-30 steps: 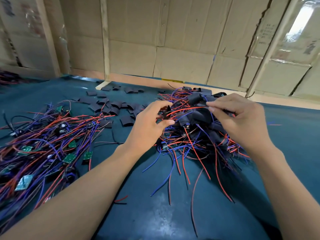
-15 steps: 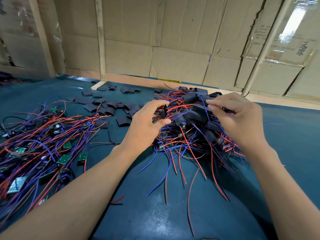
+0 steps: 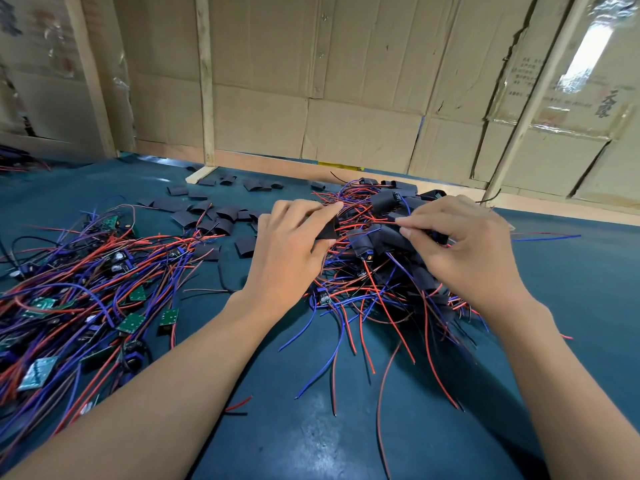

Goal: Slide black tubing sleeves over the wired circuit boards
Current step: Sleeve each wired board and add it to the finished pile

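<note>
Two hands worked above the right-hand heap. Left hand (image 3: 287,251) pinched one flattened black sleeve (image 3: 327,230) between thumb below and fingers above. Right hand (image 3: 464,247) pinched a red wire (image 3: 367,226) at its fingertips, the other fingers curled over something dark; whether a board lay inside that grip could not be told.

Relation governing the next move, as judged: the sleeve lay just left of the right hand's pinch, and the red wire ran roughly level across the gap, reaching to the sleeve. The sleeve's open end appeared to face right, toward the wire, though its mouth was not plainly visible. The wire's long axis ran left to right, so the sleeve would have to travel rightward along it, or the wire be fed leftward through it. The left hand sat nearer the sleeve, the right nearer whatever the wire led to.

Stock on the blue table (image 3: 363,438):
- bare boards (image 3: 131,322), green, tangled in red and blue wire, heaped at left;
- loose sleeves (image 3: 194,216), scattered at the far side, between the two heaps;
- sleeved pile (image 3: 391,244), dark bundles with wire tails, under and between the hands.

Cardboard wall (image 3: 346,98) stood behind the table.
</note>
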{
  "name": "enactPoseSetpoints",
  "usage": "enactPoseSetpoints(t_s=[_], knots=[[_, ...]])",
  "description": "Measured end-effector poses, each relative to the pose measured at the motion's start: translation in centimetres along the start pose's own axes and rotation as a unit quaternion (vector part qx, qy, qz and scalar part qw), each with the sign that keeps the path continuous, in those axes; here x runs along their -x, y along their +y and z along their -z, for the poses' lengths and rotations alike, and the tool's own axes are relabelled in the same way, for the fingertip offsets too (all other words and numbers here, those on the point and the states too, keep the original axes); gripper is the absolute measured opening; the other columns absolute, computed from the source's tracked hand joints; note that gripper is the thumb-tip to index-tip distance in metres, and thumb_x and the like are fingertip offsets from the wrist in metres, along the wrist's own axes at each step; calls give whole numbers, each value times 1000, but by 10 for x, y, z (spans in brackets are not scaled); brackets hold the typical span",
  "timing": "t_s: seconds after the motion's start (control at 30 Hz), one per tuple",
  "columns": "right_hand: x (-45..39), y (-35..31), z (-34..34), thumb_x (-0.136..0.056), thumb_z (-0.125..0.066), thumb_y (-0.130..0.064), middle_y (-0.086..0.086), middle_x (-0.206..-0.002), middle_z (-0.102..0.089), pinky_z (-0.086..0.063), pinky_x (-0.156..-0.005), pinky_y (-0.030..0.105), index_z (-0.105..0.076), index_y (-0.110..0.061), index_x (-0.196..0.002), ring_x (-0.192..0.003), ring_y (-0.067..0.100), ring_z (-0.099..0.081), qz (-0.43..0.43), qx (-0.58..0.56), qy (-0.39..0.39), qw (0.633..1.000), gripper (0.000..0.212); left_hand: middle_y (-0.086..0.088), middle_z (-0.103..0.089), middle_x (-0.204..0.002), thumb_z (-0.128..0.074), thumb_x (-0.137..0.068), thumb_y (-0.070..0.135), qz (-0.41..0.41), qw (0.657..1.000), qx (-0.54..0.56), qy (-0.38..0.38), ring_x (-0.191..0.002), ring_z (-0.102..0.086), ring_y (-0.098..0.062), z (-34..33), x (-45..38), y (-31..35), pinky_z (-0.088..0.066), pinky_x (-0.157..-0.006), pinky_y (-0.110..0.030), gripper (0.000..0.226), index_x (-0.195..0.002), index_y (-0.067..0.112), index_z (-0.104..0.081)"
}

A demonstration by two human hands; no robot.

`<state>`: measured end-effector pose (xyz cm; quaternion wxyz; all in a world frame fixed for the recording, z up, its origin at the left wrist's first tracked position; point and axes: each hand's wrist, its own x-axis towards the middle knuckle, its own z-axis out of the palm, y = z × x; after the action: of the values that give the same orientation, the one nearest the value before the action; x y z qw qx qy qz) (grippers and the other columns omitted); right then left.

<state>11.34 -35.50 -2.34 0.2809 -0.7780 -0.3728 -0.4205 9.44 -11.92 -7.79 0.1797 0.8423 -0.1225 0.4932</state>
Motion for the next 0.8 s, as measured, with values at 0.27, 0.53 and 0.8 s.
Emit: enactPoseSetpoints(t_s=[0.27, 0.53, 0.8], knots=[[1, -29, -24, -78, -78, 1, 8, -106, -63, -47, -96, 39, -75, -7, -100, -104, 26, -59, -57, -75, -115, 989, 24, -1, -68, -114, -67, -86, 16, -125, 992, 1, -9, -103, -60, -30, -1, -3, 21, -41, -81, -43, 50, -135, 9, -62], [1, -32, -25, -83, -59, 11, 10, -113, -50, -51, -90, 30, -57, -22, -112, -105, 21, -60, -132, -253, -79, 955, 44, -8, -68, -114, -72, -87, 12, -126, 991, 35, -5, -102, -58, -36, 0, -4, 21, -49, -84, -49, 53, -136, -1, -57], [-2, -26, -23, -71, -84, 5, -5, -86, -67, -57, -85, 27, -66, -21, -97, -85, 17, -69, -232, -391, -25, 890, 41, -12, -67, -117, -74, -87, 7, -141, 989, 46, 10, -104, -55, -34, 0, -5, 17, -49, -93, -47, 50, -133, -4, -58]])
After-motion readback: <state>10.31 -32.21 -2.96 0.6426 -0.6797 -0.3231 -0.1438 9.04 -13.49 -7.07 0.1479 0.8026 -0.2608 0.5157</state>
